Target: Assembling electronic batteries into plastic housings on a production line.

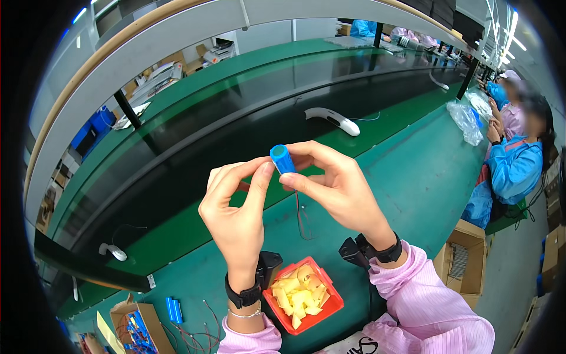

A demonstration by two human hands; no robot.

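Observation:
Above the green bench, a blue wrapped cylindrical battery (283, 160) is held up between my two hands, its round end tilted toward me. My right hand (339, 186) pinches it from the right with thumb and fingers. On the other side, my left hand (237, 215) has its thumb and index fingertip closed at the battery's left edge. Thin dark and red wires (299, 215) dangle beneath the battery. Below my hands stands a red tray (331, 307) filled with pale yellow paper-like pieces (299, 290).
At lower left, an open cardboard box (154, 323) holds blue wired batteries, beside a loose blue battery (174, 310). White curved devices (333, 120) lie on the dark conveyor belt (194, 135). A clear plastic bag (466, 124) lies near co-workers (513, 165) at right. Overhead runs a shelf edge (177, 23).

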